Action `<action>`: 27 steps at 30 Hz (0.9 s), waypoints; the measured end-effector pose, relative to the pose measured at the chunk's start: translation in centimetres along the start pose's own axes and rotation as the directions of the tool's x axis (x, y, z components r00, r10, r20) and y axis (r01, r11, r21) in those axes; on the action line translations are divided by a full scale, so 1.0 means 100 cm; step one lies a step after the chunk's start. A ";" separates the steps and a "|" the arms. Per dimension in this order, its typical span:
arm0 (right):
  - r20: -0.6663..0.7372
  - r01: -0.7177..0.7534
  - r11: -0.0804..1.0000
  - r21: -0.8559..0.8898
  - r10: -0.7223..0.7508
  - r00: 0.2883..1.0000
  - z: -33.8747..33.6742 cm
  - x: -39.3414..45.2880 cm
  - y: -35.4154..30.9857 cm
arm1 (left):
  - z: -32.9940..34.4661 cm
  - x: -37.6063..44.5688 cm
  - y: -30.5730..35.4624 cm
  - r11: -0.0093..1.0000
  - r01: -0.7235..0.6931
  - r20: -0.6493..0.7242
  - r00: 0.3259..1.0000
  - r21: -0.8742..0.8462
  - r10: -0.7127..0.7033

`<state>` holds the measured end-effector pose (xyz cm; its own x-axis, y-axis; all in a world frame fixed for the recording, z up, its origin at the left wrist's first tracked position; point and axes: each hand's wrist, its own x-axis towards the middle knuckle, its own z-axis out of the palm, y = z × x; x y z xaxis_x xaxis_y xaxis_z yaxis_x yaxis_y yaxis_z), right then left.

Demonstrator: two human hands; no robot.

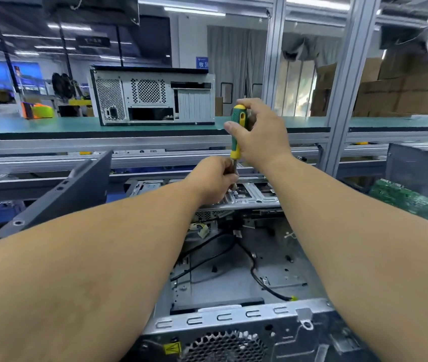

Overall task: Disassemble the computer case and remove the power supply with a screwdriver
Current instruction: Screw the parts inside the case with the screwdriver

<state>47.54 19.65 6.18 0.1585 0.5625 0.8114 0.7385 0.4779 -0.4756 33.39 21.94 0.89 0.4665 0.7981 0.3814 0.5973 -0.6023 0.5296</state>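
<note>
Open grey metal computer case (233,309) lies on its side at 6 o'clock, fan grille nearest the cam, black cables (254,273) loose inside. Right hand (262,131) is wrapped round the green-and-yellow handled screwdriver (237,126), held upright w/ the shaft pointing down at the silver metal drive bracket (249,195) on the case's far edge, approx 12 o'clock from the case middle. Left hand (215,178) pinches the shaft low down, right by the tip. Green circuit board (411,202) at 3 o'clock. Second beige tower case (152,96) stands on the green bench at 11.
</note>
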 end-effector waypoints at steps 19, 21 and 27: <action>-0.079 -0.084 0.991 -0.106 0.075 0.994 0.002 -0.004 -0.012 | 0.004 -0.002 0.007 0.960 0.053 -0.032 0.997 -0.275 -0.064; -0.032 -0.104 0.993 -0.056 0.103 0.994 0.005 -0.003 -0.013 | 0.006 -0.002 0.005 0.934 0.077 -0.034 0.995 -0.349 -0.095; 0.104 -0.112 0.992 0.053 0.106 0.989 0.006 -0.004 -0.008 | 0.006 0.000 0.006 0.950 0.093 -0.081 0.989 -0.299 -0.122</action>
<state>46.48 19.42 6.07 0.1668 0.6769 0.7169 0.6806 0.4470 -0.5805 34.14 21.61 0.75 0.3356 0.8646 0.3739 0.4155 -0.4921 0.7649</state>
